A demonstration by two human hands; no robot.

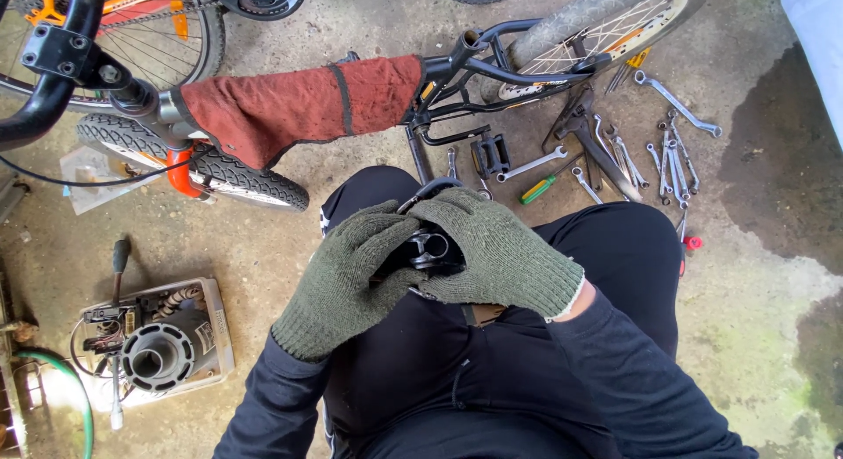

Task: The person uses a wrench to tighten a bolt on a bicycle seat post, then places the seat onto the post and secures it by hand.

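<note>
Holding a small black bicycle part [428, 248] with a shiny round tube opening, both gloved hands meet at the centre of the frame, above the person's lap. The left hand [347, 279] curls its fingers [386, 226] closed around the part's left side, and the right hand [500, 257] wraps over it from the right, fingers folded shut on it. Across the upper frame lies a bicycle frame [474, 68] draped with a red rag [299, 103]. Scattered wrenches [672, 160] and a green-handled screwdriver [540, 188] lie on the concrete floor [755, 318] at upper right. A plastic tray [219, 336] of parts sits at lower left.
</note>
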